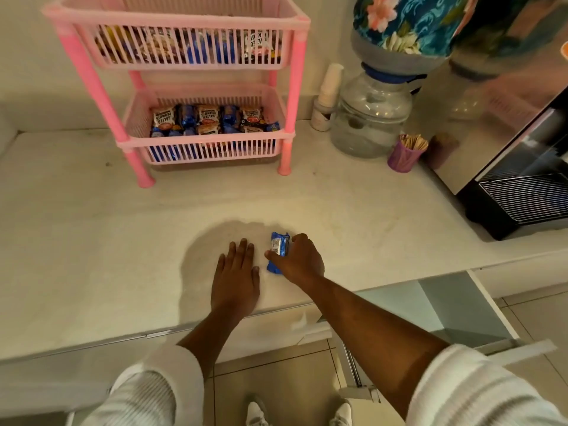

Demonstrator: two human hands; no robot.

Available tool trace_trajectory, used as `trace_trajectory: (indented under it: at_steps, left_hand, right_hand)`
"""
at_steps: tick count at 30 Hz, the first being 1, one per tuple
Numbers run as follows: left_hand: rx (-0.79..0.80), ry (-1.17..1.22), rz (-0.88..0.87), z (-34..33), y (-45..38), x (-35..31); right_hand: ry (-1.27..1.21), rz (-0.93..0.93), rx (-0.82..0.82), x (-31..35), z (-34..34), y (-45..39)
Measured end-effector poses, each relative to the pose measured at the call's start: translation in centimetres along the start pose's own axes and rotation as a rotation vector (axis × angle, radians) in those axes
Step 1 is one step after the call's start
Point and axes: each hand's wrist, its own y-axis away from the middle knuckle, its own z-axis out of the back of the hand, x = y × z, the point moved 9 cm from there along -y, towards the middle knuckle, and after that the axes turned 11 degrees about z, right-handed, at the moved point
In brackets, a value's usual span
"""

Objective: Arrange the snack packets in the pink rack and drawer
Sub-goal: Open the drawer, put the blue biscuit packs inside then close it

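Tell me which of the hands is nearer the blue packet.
Right. The right hand grips the blue packet on the counter. The left hand lies flat on the counter just left of it, not touching.

The right hand (299,261) covers part of the blue packet (279,252), whose print is too small to read. The pink rack (181,56) loses its top at the upper edge; slats screen its upper basket's packets (187,47). The open drawer (461,305) is partly behind the right forearm.
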Motion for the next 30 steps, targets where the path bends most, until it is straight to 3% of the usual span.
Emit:
trace_trajectory:
  at_steps: [7,16,22,24,27,30]
  left_hand:
    - [0.030,0.019,0.011,-0.2,-0.3,-1.7]
    - [0.080,0.101,-0.072,-2.2,0.3,-13.3]
    - [0.101,0.033,-0.143,-3.8,-0.4,-19.2]
    - [0.075,0.018,-0.134,-4.0,-0.5,-19.4]
    - [0.051,0.003,-0.129,-4.2,-0.5,-19.3]
    - [0.036,-0.001,-0.123,-4.3,-0.6,-19.4]
  right_hand:
    - [-0.151,-0.030,0.047,-3.5,0.8,0.4]
    - [-0.437,0.011,-0.088,-12.0,8.5,5.0]
    - [-0.546,0.012,-0.229,-20.1,14.8,9.4]
    - [-0.531,-0.028,-0.190,-23.0,15.2,10.4]
    - [-0.464,-0.083,0.007,-26.0,14.1,11.3]
    - [-0.227,-0.140,0.186,-28.1,12.7,10.8]
